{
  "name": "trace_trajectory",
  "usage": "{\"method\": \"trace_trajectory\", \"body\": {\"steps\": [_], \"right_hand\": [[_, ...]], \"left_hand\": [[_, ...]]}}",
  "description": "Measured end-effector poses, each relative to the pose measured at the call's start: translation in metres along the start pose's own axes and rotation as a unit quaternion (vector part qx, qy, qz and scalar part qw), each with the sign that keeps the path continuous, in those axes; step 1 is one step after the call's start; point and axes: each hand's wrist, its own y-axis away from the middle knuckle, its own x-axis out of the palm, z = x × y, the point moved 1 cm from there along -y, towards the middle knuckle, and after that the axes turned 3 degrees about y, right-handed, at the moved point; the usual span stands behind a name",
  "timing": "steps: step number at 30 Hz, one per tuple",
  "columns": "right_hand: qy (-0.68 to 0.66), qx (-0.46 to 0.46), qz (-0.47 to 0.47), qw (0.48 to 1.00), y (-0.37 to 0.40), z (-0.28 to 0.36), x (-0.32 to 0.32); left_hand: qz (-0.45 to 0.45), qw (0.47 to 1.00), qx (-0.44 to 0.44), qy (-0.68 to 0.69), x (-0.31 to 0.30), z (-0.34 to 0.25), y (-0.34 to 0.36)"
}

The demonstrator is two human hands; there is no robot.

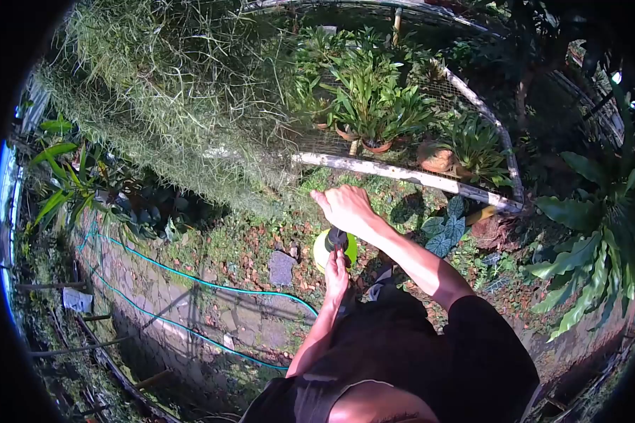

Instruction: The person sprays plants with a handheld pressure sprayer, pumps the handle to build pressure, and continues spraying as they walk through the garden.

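The left hand (337, 273) is narrowed on the black top (338, 240) of the yellow-green container (322, 251), whose body shows below and around the fingertips. The right hand (347, 209) is curled just above the top; whether it grips anything, I cannot tell. Beyond the 2 hands, potted plants (379, 106) sit on a mesh rack (395, 173), some near its near edge.

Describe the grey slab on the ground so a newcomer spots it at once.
Find the teal hose crossing the ground at lower left. Between its upper strand and the yellow-green container lies the grey slab. Its flat, squarish shape sets it apart from the smaller dark stone at its upper right.
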Motion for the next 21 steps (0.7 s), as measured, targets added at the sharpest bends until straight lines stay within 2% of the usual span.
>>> {"method": "trace_trajectory", "body": {"steps": [1, 2, 3, 5, 7, 8, 9, 11, 12, 13, 15, 16, 17, 19, 20, 21], "right_hand": [[-0.031, 0.014, -0.015, 0.999, 0.005, 0.009, -0.011], [0.02, -0.029, -0.181, 0.983, 0.014, 0.01, 0.019], [0.054, -0.001, -0.093, 0.994, 0.013, 0.007, 0.046], [0.04, -0.027, -0.036, 0.998, 0.006, 0.002, 0.039], [-0.046, 0.0, -0.127, 0.991, 0.011, 0.016, -0.013], [-0.015, 0.024, -0.232, 0.972, 0.014, 0.007, 0.003], [-0.007, 0.029, -0.2, 0.979, 0.018, -0.006, 0.021], [0.008, 0.034, -0.144, 0.989, 0.022, -0.03, 0.039], [0.014, 0.037, -0.139, 0.989, 0.025, -0.026, 0.008], [0.028, 0.06, -0.16, 0.985, 0.032, -0.02, -0.024], [-0.034, 0.121, -0.307, 0.943, 0.059, -0.006, -0.031], [0.061, 0.151, -0.238, 0.958, 0.062, -0.031, 0.003], [0.044, 0.169, -0.224, 0.959, 0.068, -0.04, 0.008], [0.036, 0.143, -0.228, 0.962, 0.086, -0.039, -0.032], [-0.019, 0.176, -0.264, 0.948, 0.102, -0.016, -0.068], [-0.015, 0.189, -0.338, 0.922, 0.115, -0.027, -0.068]], "left_hand": [[0.015, 1.0, 0.0, 0.009, -0.005, -0.006, -0.002], [0.025, 0.999, 0.018, 0.029, -0.006, -0.011, -0.012], [0.031, 0.997, 0.035, 0.053, 0.0, -0.017, -0.018], [0.015, 0.997, 0.071, 0.027, -0.005, -0.006, -0.028], [0.069, 0.997, -0.025, -0.003, -0.019, -0.019, -0.021], [0.077, 0.994, -0.026, -0.077, -0.012, -0.032, -0.021], [0.078, 0.993, 0.03, -0.089, 0.002, -0.042, -0.025], [0.08, 0.991, 0.064, -0.092, 0.007, -0.02, -0.03], [0.117, 0.987, -0.01, -0.108, 0.003, -0.038, -0.025], [0.127, 0.984, 0.02, -0.123, 0.005, -0.037, -0.029], [0.145, 0.975, 0.067, -0.153, 0.015, -0.029, -0.029], [0.138, 0.976, 0.111, -0.124, 0.032, -0.038, -0.024], [0.157, 0.973, 0.121, -0.119, 0.038, -0.037, -0.02], [0.203, 0.972, 0.082, -0.084, 0.035, -0.033, -0.01], [0.256, 0.96, 0.004, -0.112, 0.029, -0.012, -0.013], [0.27, 0.958, 0.021, -0.092, 0.04, -0.016, -0.006]]}}
